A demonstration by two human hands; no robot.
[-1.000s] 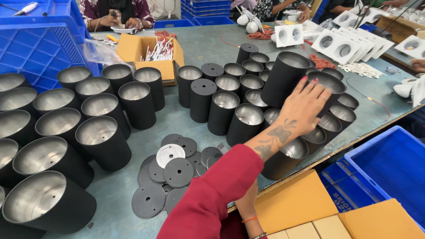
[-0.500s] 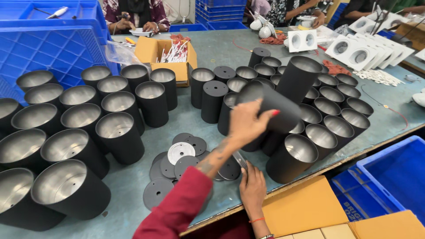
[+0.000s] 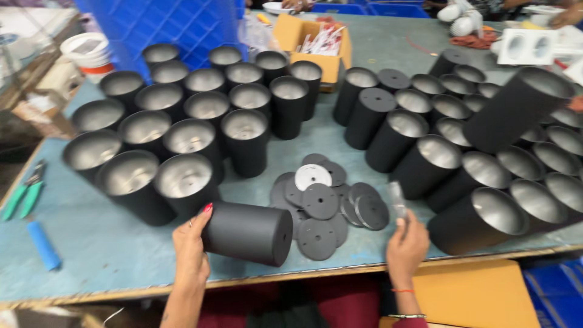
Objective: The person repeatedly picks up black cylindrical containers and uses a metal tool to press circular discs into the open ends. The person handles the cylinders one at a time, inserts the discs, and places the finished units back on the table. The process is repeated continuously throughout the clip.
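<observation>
Gripping black cylinder [image 3: 249, 232] on its side, left hand [image 3: 191, 246]; right hand [image 3: 405, 242] pinching small clear piece [image 3: 398, 200]. Disc pile [image 3: 328, 203] between, upright cans [image 3: 182, 127] crowding worktop [image 3: 103, 249].

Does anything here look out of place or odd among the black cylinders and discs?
One disc in the disc pile shows a pale silver face, while the others are black. One black cylinder lies on its side in the left hand; most others stand upright.

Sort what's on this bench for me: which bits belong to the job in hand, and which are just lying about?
In use:
- black cylinder, on its side in the left hand
- small clear piece in the right hand
- black discs

Lying about:
- green pliers
- blue handle
- cardboard box
</observation>
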